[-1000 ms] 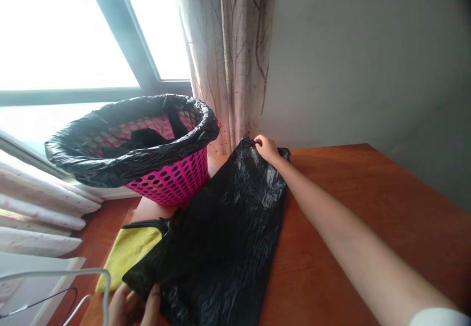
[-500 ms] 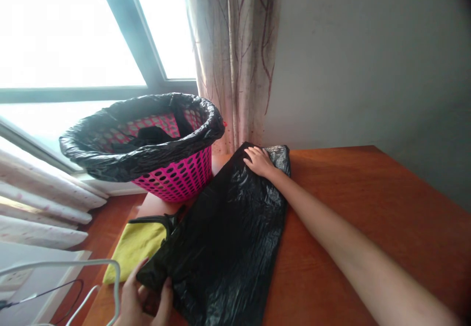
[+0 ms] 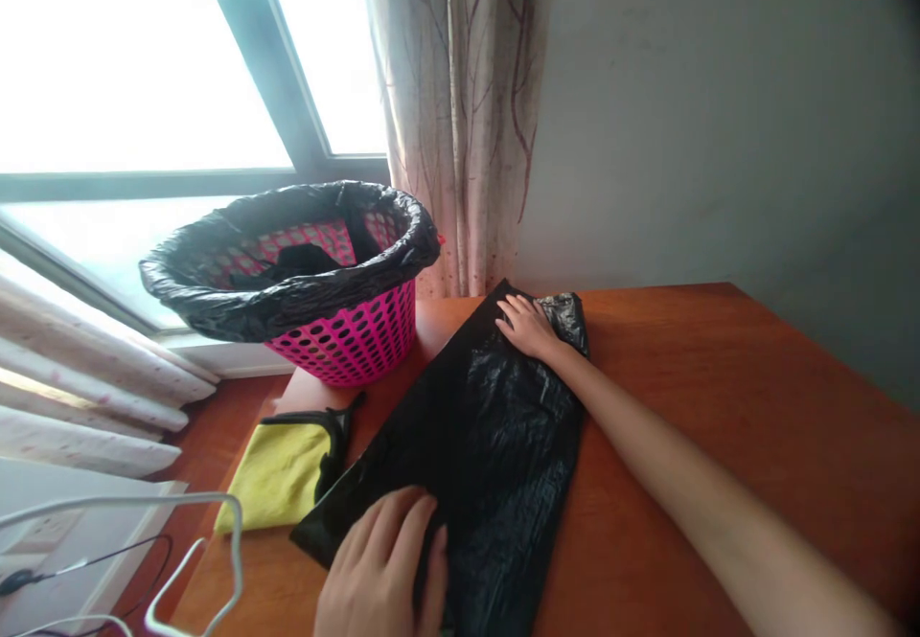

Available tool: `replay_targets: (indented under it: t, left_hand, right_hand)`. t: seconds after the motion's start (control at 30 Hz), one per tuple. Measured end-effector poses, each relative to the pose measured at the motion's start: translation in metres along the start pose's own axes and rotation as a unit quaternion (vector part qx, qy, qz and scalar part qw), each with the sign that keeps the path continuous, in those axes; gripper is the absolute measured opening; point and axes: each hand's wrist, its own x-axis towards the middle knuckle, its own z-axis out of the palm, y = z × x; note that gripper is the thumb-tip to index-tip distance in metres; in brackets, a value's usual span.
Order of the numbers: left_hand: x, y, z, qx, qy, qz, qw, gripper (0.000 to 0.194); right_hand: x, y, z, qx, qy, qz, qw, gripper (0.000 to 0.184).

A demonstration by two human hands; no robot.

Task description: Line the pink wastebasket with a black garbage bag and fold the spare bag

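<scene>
A black plastic bag (image 3: 495, 426) lies flattened and slanting across the wooden table. My right hand (image 3: 528, 326) rests flat near its far end, fingers spread, pressing on the plastic. Over the near part of the bag is my left hand (image 3: 380, 560), its fingers bent and its thumb apart from them; the fingertips are partly hidden, and no bunched plastic shows between them. A folded yellow cloth (image 3: 277, 474) with a dark edge lies to the left of the bag.
Behind the cloth stands a pink perforated basket (image 3: 359, 335), its rim wrapped in a black liner (image 3: 287, 307). White wire-like tubing (image 3: 234, 541) and a dark cable (image 3: 136, 560) are at lower left. Curtain (image 3: 481, 120) and wall (image 3: 682, 139) border the table (image 3: 690, 359).
My left hand has moved right from the bag's near left corner to above its near part. The bag and my right hand appear slightly farther right; the view has shifted a little.
</scene>
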Motion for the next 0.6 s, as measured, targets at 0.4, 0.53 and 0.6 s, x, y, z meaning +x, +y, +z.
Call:
replay_targets:
  t: [0.4,0.53,0.6]
  left_hand:
    - [0.025,-0.014,0.04,0.112,-0.071,0.094,0.987,0.06]
    - [0.02,-0.017,0.041,0.126,-0.08,0.108,0.983,0.07]
    - [0.018,-0.02,0.041,0.127,-0.085,0.114,0.982,0.072]
  right_hand:
    - [-0.029,0.05,-0.034,-0.02,0.028,0.017,0.999,0.051]
    - [-0.018,0.049,-0.026,-0.005,0.006,0.008,1.0,0.051]
    - [-0.016,0.05,-0.021,0.003,0.003,0.008,1.0,0.052]
